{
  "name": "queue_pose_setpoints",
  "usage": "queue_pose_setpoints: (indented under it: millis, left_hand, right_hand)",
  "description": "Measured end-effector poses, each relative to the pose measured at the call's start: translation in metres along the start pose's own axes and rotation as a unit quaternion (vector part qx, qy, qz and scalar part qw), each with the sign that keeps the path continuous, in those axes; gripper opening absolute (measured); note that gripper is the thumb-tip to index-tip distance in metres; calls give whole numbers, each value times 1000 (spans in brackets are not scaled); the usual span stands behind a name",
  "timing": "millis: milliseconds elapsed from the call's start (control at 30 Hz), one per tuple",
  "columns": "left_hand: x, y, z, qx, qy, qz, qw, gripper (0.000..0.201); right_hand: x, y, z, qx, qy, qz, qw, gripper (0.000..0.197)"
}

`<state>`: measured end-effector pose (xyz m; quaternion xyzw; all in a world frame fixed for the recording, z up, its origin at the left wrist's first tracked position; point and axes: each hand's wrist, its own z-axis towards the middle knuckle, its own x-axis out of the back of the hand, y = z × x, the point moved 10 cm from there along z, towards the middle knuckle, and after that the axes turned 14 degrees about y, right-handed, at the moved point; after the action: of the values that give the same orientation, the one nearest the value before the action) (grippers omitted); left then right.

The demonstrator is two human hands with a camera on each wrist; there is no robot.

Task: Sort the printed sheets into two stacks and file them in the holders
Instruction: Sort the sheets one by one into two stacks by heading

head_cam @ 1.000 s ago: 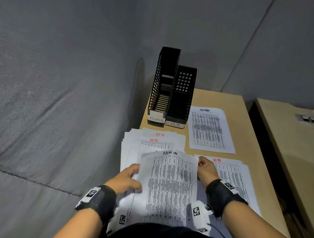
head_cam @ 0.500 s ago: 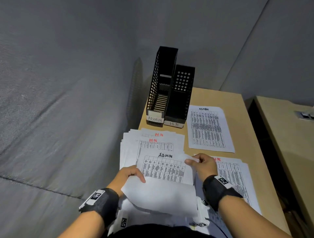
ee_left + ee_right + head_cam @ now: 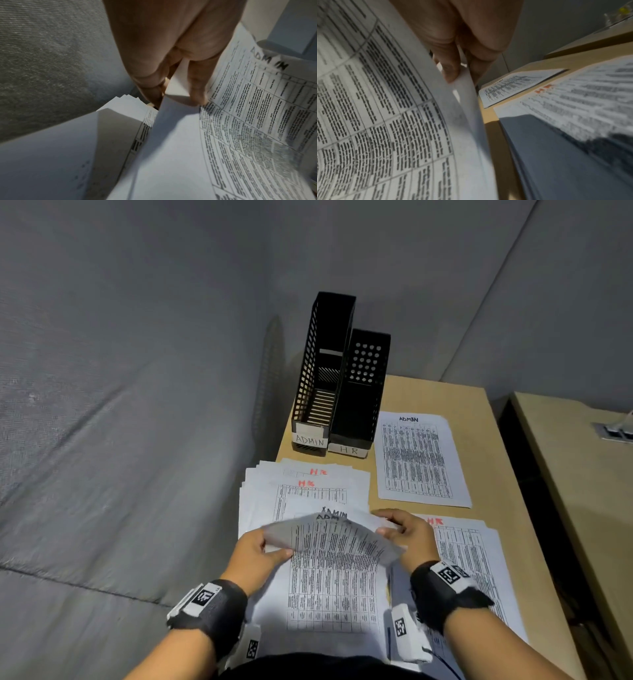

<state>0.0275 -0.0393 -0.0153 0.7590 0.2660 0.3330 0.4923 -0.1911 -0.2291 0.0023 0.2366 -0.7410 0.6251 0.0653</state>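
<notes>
Both hands hold a printed sheet headed ADMIN (image 3: 332,556) above the unsorted pile (image 3: 301,491) at the desk's near left. My left hand (image 3: 255,553) pinches its left edge, thumb on top (image 3: 197,86). My right hand (image 3: 407,537) pinches the right edge (image 3: 462,83). The sheet's top curls up and is blurred. Another ADMIN sheet lies right under it. A lone ADMIN sheet (image 3: 419,460) lies at the far right, and an HR stack (image 3: 476,563) sits by my right wrist. Two black holders, labelled ADMIN (image 3: 322,371) and HR (image 3: 363,392), stand at the back.
Grey fabric partition walls close in on the left and behind the wooden desk (image 3: 507,474). A second desk (image 3: 575,460) stands to the right across a dark gap, with a socket panel (image 3: 616,431) on it.
The top ADMIN sheet was folded back toward me half a second ago; now it is held up flat by both hands, printed side up, its far edge still moving.
</notes>
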Motion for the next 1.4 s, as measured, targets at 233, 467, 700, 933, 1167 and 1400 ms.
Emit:
queue_pose_setpoints:
  millis: [233,467,700,933,1167,1400]
  left_hand:
    - [5,7,-2,-75,25,116,990,35]
    - [-10,22,-12,-144,-7,163,976,26]
    - [-11,39,-25,-179,-20,99,979,27]
    - [-11,43,-23,-175,-11,50,983,14]
    - [-18,38,-18,-56,-34,-49,997,10]
    - [-31,34,-4,-22,-94,-59,994,15]
  right_hand:
    - [20,-74,-7,82,-43,26,995,40]
    - [-53,-115,-55,328,-151,-244,900,75]
    - [-85,-99,-59,358,-135,-210,900,28]
    - [-83,-70,-50,233,-150,-124,953,74]
    - [-88,-61,-61,289,-152,-133,936,68]
    - [-84,-67,-65,336,-119,-114,928,56]
